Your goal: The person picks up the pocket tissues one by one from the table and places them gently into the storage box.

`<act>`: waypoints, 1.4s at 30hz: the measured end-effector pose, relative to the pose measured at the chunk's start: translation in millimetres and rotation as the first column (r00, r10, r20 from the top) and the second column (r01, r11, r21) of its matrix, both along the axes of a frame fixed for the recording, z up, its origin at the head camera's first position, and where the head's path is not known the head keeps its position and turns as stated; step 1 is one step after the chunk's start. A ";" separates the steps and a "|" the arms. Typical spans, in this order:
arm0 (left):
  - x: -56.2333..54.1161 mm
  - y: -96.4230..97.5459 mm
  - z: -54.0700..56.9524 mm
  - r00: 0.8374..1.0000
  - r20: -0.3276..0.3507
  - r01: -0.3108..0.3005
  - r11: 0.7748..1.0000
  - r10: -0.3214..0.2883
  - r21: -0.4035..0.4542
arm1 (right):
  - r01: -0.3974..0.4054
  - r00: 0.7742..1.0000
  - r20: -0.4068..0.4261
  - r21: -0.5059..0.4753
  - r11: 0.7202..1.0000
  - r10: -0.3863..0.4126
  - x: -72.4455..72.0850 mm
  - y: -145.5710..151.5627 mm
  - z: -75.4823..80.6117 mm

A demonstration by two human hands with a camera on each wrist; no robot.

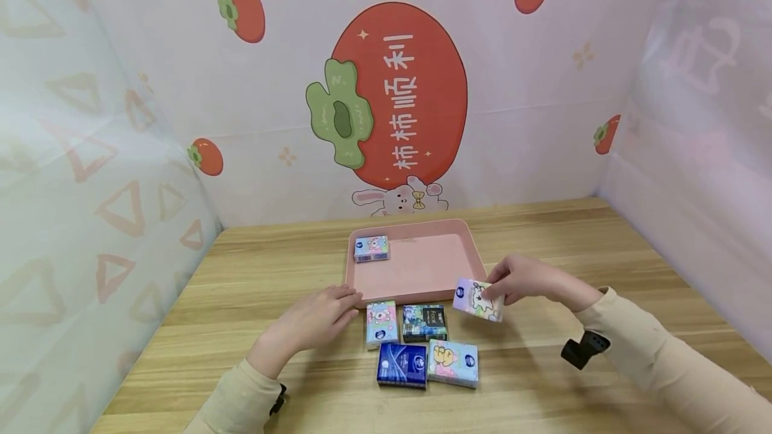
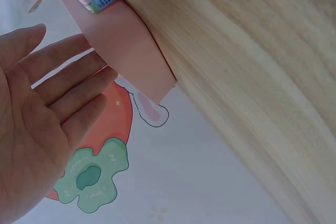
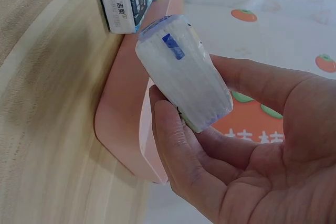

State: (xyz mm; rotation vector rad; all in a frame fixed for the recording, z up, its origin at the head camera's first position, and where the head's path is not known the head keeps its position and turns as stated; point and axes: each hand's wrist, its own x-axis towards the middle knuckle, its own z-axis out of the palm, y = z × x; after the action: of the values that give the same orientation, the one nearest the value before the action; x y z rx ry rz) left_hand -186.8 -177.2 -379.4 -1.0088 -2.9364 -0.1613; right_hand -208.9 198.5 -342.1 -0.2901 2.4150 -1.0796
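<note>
My right hand (image 1: 527, 281) pinches a pastel tissue pack (image 1: 469, 300) with a cartoon on its face, held above the front right corner of a pink tray (image 1: 425, 263). The right wrist view shows the pack's pale side between thumb and fingers. At the tray's front left corner, my left hand (image 1: 316, 319) has its fingers extended, the tips at the rim. One light blue tissue pack (image 1: 371, 248) lies in the tray's back left corner. Nearest the left hand on the table is a blue-and-pink tissue pack (image 1: 382, 323), with a dark floral tissue pack (image 1: 424, 324) beside it.
Closer to the front of the wooden table (image 1: 241, 286) lie a dark blue tissue pack (image 1: 402, 366) and a light blue tissue pack (image 1: 455, 362) with a yellow cartoon. Printed cloth (image 1: 512, 119) walls the table at the back and both sides.
</note>
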 end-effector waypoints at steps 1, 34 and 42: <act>0.0 -0.1 0.0 1.000 0.000 -0.002 1.000 0.002 -0.001 | -0.001 1.000 0.001 -0.001 1.000 0.001 -1.1 -0.2 0.3; 0.7 -0.5 -0.4 1.000 -0.012 -0.004 1.000 0.004 0.009 | -0.042 0.999 -0.003 0.018 0.999 0.042 -41.3 -23.2 15.1; 0.4 -0.3 -0.4 1.000 -0.023 0.013 1.000 -0.013 0.006 | -0.019 1.000 -0.005 0.026 0.999 0.019 -54.1 -27.6 13.1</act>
State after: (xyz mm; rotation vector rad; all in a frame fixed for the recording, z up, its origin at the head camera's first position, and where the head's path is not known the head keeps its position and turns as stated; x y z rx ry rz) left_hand -186.4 -177.4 -379.9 -1.0225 -2.9075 -0.1572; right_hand -263.0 171.0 -329.0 -0.3068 2.4244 -1.0393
